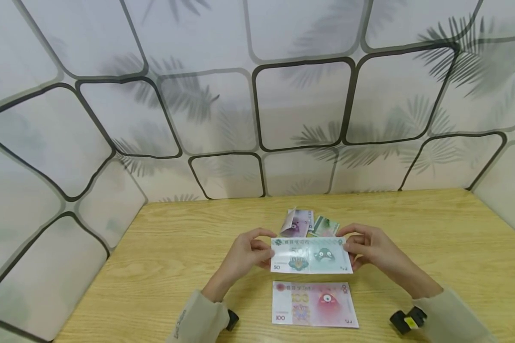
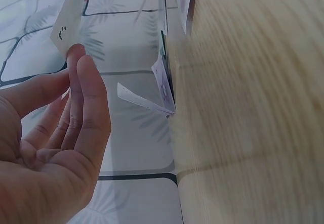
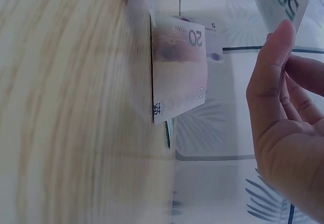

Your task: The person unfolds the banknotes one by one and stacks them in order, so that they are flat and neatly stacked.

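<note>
A green play-money note [image 1: 311,256] marked 50 is stretched level between two hands, face up toward the head camera, with a faint crease down its middle. My left hand [image 1: 245,255] pinches its left edge, and my right hand [image 1: 371,250] pinches the right edge. The left wrist view shows the note [image 2: 71,24] raised above the tabletop. Below it in the head view, a pink note [image 1: 313,305] marked 100 lies flat on the wood. Just beyond the held note are a half-folded purple note [image 1: 299,225] and a green note [image 1: 324,225], partly hidden.
The wooden table [image 1: 163,267] ends at a patterned curtain-like backdrop [image 1: 223,114] behind and at both sides. In the right wrist view, a note [image 3: 179,67] marked 20 stands tilted up from the table. A dark wrist device [image 1: 407,321] sits by the right sleeve.
</note>
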Tool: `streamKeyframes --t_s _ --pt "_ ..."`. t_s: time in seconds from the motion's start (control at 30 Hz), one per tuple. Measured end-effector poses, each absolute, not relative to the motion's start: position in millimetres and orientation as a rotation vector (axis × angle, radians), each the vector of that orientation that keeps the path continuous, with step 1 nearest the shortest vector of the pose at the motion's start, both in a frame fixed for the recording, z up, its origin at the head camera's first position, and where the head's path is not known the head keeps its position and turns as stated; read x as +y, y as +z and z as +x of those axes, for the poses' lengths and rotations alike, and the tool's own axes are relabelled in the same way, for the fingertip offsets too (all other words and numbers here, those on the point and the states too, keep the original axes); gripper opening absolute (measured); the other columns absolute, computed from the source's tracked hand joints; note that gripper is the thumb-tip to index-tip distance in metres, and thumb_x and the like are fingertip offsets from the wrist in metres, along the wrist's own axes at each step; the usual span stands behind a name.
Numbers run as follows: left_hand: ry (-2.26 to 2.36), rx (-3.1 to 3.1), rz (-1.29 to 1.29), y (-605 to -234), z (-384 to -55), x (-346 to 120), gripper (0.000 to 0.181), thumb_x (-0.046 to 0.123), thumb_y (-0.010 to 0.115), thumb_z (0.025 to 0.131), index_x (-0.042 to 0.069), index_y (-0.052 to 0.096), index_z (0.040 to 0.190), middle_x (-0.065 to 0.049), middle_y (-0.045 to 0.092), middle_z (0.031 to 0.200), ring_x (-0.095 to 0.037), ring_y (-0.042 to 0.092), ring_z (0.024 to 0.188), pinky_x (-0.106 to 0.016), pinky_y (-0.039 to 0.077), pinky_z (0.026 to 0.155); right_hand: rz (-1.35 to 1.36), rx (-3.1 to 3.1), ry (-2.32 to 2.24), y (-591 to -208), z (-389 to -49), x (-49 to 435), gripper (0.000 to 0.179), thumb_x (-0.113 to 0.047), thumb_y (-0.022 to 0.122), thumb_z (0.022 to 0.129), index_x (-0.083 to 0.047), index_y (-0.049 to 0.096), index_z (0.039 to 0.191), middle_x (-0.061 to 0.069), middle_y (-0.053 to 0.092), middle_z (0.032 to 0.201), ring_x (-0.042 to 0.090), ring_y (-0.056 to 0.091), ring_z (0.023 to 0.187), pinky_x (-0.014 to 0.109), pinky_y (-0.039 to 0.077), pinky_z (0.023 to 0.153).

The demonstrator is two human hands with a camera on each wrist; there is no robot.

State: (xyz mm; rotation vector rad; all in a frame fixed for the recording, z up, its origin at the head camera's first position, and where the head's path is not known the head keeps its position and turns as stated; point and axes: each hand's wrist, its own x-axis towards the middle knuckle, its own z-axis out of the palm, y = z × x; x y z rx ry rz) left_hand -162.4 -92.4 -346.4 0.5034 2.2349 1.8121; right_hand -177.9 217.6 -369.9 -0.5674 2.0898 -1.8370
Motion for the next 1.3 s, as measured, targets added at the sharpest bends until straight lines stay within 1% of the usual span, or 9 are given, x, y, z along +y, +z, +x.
streamKeyframes --t_s 0.13,0.2,0.3,0.4,0.53,0.7,0.87,1.03,1.3 --pt "1.812 2.231 0.494 -361 -168 -94 0.029 -0.008 0.056 0.085 -0.006 0.055 0.113 -0.019 0.064 0.08 -0.033 0.063 0.066 -0.048 0.053 0.064 -0.57 2.088 -1.827 -371 -175 217 0.036 -0.009 0.054 0.092 0.012 0.042 0.118 0.01 0.061 0.078 0.014 0.057 0.059 0.037 0.054 0.053" --pt "1.809 2.23 0.483 -368 -171 -95 0.027 -0.006 0.058 0.085 -0.003 0.057 0.112 -0.016 0.064 0.079 -0.034 0.062 0.066 -0.045 0.054 0.062 -0.576 2.086 -1.816 -372 -173 217 0.035 -0.009 0.054 0.092 0.013 0.042 0.117 0.011 0.062 0.079 0.015 0.058 0.058 0.037 0.054 0.052" --pt "1.798 2.24 0.474 -373 -172 -95 0.025 -0.002 0.06 0.085 -0.002 0.059 0.109 -0.013 0.064 0.078 -0.028 0.062 0.064 -0.039 0.055 0.059 -0.605 2.095 -1.787 -373 -172 218 0.034 -0.008 0.053 0.092 0.014 0.044 0.115 0.013 0.062 0.079 0.016 0.059 0.058 0.039 0.054 0.052" --pt "1.788 2.249 0.467 -375 -171 -95 0.023 -0.001 0.061 0.085 -0.001 0.06 0.107 -0.011 0.064 0.079 -0.022 0.061 0.062 -0.037 0.055 0.058 -0.645 2.115 -1.757 -374 -172 220 0.03 -0.008 0.053 0.092 0.013 0.048 0.111 0.013 0.063 0.078 0.016 0.059 0.059 0.04 0.054 0.054" --pt "1.773 2.251 0.46 -379 -170 -96 0.019 -0.001 0.061 0.084 -0.002 0.062 0.104 -0.01 0.064 0.077 -0.021 0.061 0.06 -0.038 0.055 0.056 -0.691 2.126 -1.731 -375 -170 220 0.024 -0.007 0.054 0.091 0.012 0.052 0.105 0.013 0.063 0.076 0.015 0.06 0.06 0.04 0.054 0.054" --pt "1.74 2.265 0.46 -379 -166 -95 0.013 -0.003 0.062 0.083 -0.004 0.063 0.096 -0.01 0.063 0.073 -0.023 0.061 0.057 -0.039 0.055 0.053 -0.699 2.146 -1.704 -375 -167 219 0.02 -0.006 0.056 0.09 0.012 0.056 0.099 0.014 0.063 0.076 0.013 0.059 0.059 0.034 0.054 0.052" --pt "1.69 2.262 0.454 -378 -163 -93 0.009 -0.001 0.064 0.082 -0.003 0.063 0.091 -0.01 0.064 0.071 -0.022 0.062 0.054 -0.037 0.054 0.052 -0.668 2.181 -1.665 -378 -163 219 0.018 -0.006 0.058 0.088 0.01 0.057 0.097 0.012 0.061 0.073 0.012 0.058 0.059 0.031 0.053 0.051" --pt "1.664 2.233 0.441 -379 -161 -91 0.008 -0.001 0.064 0.082 -0.003 0.063 0.09 -0.012 0.064 0.071 -0.023 0.062 0.053 -0.038 0.054 0.051 -0.662 2.179 -1.629 -380 -160 221 0.016 -0.005 0.059 0.088 0.009 0.058 0.095 0.012 0.059 0.074 0.012 0.057 0.059 0.03 0.052 0.05" --pt "1.571 2.263 0.44 -375 -160 -91 0.005 -0.003 0.064 0.082 -0.003 0.063 0.086 -0.01 0.06 0.073 -0.019 0.059 0.054 -0.035 0.054 0.049 -0.816 2.175 -1.509 -377 -168 213 0.009 -0.004 0.06 0.086 0.004 0.059 0.09 0.009 0.058 0.067 0.009 0.054 0.055 0.03 0.05 0.044"
